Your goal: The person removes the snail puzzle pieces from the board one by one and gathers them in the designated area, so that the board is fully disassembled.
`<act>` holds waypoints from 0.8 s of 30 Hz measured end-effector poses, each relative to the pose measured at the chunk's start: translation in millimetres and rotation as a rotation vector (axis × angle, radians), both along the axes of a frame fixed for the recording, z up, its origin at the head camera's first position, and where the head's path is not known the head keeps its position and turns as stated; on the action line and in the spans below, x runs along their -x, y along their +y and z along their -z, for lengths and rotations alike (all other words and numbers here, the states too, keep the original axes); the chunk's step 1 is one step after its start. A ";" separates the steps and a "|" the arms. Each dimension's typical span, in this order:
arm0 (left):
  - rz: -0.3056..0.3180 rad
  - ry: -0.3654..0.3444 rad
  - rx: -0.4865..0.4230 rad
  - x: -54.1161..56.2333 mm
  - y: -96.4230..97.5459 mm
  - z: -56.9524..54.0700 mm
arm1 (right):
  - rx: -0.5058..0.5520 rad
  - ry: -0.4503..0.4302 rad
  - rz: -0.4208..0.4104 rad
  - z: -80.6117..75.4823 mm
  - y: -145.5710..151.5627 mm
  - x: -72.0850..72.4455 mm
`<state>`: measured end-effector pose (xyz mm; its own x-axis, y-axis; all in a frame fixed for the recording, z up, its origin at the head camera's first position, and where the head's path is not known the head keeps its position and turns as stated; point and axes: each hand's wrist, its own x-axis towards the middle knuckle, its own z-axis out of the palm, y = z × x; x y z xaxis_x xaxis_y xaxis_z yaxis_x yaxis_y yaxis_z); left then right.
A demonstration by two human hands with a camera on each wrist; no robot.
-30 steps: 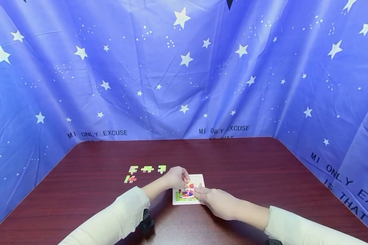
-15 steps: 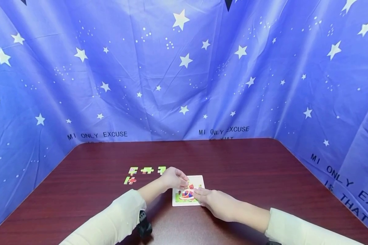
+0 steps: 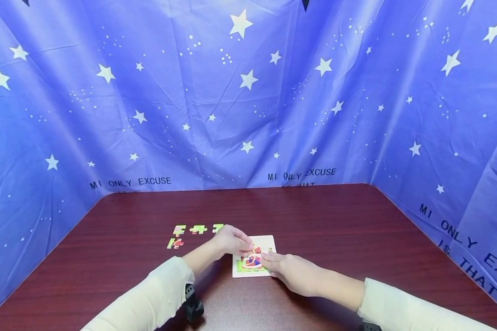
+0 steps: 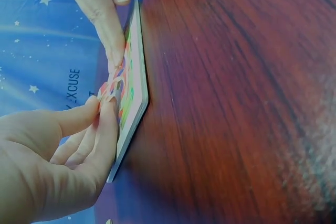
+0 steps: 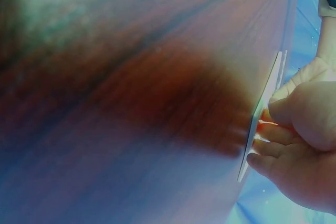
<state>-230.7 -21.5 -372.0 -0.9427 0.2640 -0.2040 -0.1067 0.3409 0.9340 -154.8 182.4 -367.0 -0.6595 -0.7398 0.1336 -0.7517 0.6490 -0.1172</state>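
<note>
In the head view, a square jigsaw puzzle board (image 3: 267, 240) with a white border and a colourful picture lies on the table between both hands. My left hand (image 3: 232, 241) is over its left side. Thumb and fingertip of that hand (image 4: 47, 156) pinch a reddish puzzle piece (image 4: 103, 88), tilted up from the picture in the left wrist view. My right hand (image 3: 294, 274) rests its extended fingers on the right part of the picture. From the right wrist, this hand (image 5: 310, 129) hides most of the board.
Left of the board lie loose puzzle pieces: a green corner one (image 3: 179, 230), a green one (image 3: 198, 229), a red and green one (image 3: 175, 243), and another (image 3: 217, 228) partly behind the left hand. A blue star-patterned curtain (image 3: 248, 115) surrounds the dark red table (image 3: 335, 220).
My left hand has shifted slightly left and lower over the board, its fingers closer to the picture. My right hand stays in place on the board.
</note>
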 end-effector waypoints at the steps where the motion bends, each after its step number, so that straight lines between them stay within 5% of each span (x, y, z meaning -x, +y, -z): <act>1: -0.004 0.003 -0.001 0.3 -0.7 0.1 | 0.000 -0.001 0.000 0.0 -0.1 0.1; 9: -0.043 0.011 0.004 3.0 -10.8 -2.8 | -0.002 -0.020 0.013 0.7 0.0 -0.6; 24: -0.036 -0.095 -0.121 8.0 -60.9 -7.1 | -0.032 0.013 -0.014 -4.1 -0.8 0.2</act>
<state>-238.7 -82.3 -364.9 -0.9299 0.2586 -0.2616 -0.2069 0.2205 0.9532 -155.0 181.7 -362.8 -0.6475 -0.7528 0.1184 -0.7620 0.6417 -0.0872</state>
